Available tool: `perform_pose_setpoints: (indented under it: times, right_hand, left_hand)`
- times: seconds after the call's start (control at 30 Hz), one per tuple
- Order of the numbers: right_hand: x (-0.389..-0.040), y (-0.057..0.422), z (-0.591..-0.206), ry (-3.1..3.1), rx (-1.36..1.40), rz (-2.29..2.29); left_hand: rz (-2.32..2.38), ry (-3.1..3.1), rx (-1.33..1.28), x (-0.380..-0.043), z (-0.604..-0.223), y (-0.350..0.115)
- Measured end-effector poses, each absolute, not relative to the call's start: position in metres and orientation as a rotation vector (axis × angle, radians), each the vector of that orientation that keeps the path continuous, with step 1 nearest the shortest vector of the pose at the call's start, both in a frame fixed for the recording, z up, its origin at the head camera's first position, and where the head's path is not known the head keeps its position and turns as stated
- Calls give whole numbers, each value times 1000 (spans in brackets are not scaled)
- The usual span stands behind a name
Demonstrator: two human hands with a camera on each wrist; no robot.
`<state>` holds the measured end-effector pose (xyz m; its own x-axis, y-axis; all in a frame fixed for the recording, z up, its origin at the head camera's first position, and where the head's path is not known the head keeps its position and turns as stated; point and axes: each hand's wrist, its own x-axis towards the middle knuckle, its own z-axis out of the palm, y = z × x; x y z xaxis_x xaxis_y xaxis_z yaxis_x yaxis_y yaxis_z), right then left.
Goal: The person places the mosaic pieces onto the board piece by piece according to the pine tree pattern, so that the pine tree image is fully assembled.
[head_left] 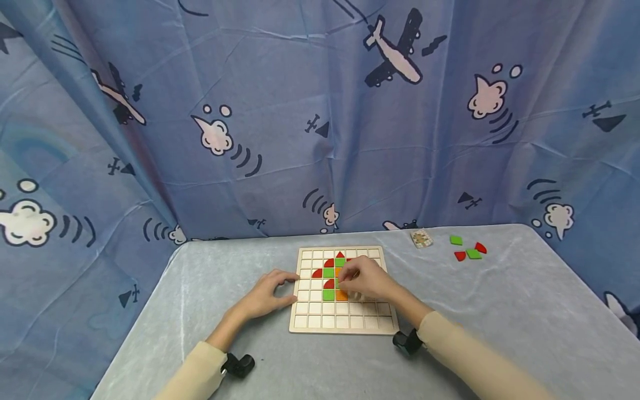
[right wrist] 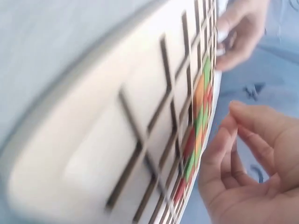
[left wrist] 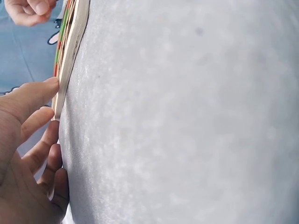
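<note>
A square wooden grid board [head_left: 350, 322] lies on the table, with red, green and orange pieces forming a pattern in its grid. My left hand [head_left: 267, 294] rests at the board's left edge, fingers relaxed, thumb and index finger touching it. Above the middle of the pattern is my right hand [head_left: 367, 280], its thumb and index fingertips brought together. No piece shows between those fingertips in the right wrist view, where the right hand [right wrist: 252, 163] hovers just off the board's surface. An orange square [head_left: 341, 295] and a green square [head_left: 328, 295] lie just below it. The right hand hides part of the pattern.
Beyond the board's upper right corner lies a small patterned square card [head_left: 421, 238]. Farther right are loose pieces: green squares [head_left: 456, 240] and red quarter-circles [head_left: 460, 256]. A blue curtain [head_left: 280, 139] printed with planes hangs behind the grey-covered table [head_left: 240, 361].
</note>
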<state>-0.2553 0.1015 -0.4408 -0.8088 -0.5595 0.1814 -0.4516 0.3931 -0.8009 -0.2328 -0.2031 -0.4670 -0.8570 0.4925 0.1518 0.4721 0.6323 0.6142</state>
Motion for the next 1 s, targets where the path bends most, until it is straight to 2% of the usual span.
perform_pose_setpoints:
  times: [0.17, 0.63, 1.0]
  right_hand:
    - [-262, 133, -440, 2521, -883, -1465]
    - [-277, 242, -443, 2612, -552, -1540]
    - [-285, 334, -439, 2757, -346, -1425]
  left_hand:
    - [1047, 2813, 841, -233, -468, -203]
    - [1032, 2799, 824, -234, -467, -202]
    - [1036, 2806, 837, -236, -470, -203]
